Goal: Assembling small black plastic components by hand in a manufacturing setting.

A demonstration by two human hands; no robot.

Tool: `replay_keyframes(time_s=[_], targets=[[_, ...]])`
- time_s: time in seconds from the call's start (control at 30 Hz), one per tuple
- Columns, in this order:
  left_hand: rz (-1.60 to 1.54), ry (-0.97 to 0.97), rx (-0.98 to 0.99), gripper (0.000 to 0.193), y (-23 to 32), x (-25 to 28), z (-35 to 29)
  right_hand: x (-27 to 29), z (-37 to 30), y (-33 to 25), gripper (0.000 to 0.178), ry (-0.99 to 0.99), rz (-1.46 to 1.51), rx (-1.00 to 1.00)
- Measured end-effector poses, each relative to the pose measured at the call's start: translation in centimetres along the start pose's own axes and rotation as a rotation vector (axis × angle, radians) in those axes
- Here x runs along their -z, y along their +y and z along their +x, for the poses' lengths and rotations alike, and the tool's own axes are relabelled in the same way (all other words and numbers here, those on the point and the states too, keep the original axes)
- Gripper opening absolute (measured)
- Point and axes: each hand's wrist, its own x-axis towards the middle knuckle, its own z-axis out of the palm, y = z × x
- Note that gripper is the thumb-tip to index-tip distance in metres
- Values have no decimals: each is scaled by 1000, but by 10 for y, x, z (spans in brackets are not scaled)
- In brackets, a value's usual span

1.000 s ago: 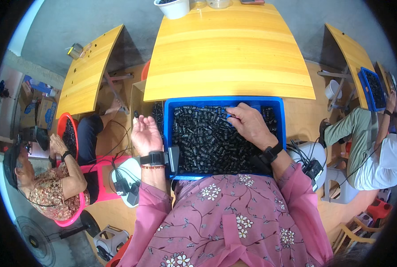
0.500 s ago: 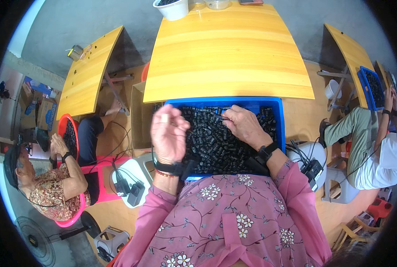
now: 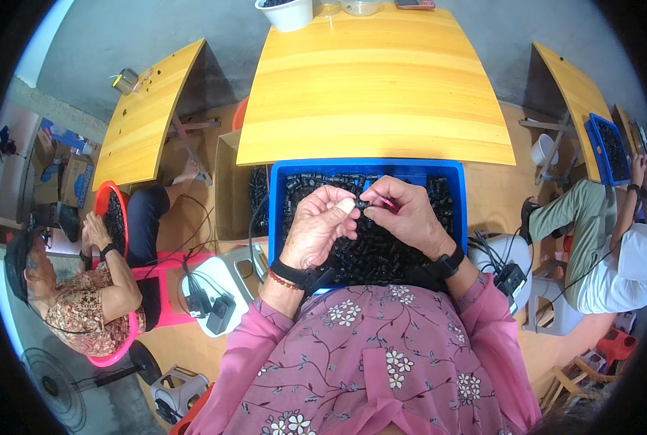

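My left hand (image 3: pixel 319 226) and my right hand (image 3: pixel 405 215) meet above a blue plastic crate (image 3: pixel 463 210). Thumb and forefinger of each are pinched on a small black cylindrical part (image 3: pixel 362 205) between them. Its finer shape is hidden by the fingertips. A bit of bright pink (image 3: pixel 389 204) shows among the right fingers; I cannot make out what it is. Many loose black plastic pieces (image 3: pixel 371 254) fill the crate under my hands.
Beyond the crate stands a wooden table (image 3: pixel 374 87) with a white bucket (image 3: pixel 292 16) at its far edge. A cardboard box (image 3: pixel 228 185) is left of the crate. Stools with cabled black devices (image 3: pixel 218 308) flank me. Co-workers sit at left and right.
My left hand has come down and right from the crate's left side, turning from raised and loosely curled to a pinch. My right hand has shifted slightly, and both now meet at the black part.
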Motion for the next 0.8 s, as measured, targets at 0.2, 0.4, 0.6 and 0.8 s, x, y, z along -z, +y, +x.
replay_keyframes(time_s=[0.2, 0.4, 0.6, 0.8], targets=[[-11, 6, -70, 10, -2, -7, -1, -1, 2, 6, 21, 49, 109, 4], [161, 47, -215, 12, -8, -8, 0, 4, 0, 16, 16, 39, 48, -33], [227, 61, -267, 17, -8, -13, 0, 0, 0, 12, 17, 62, 116, -66], [298, 28, -300, 17, -11, -12, 0, 0, 1, 14, 16, 59, 38, -26]])
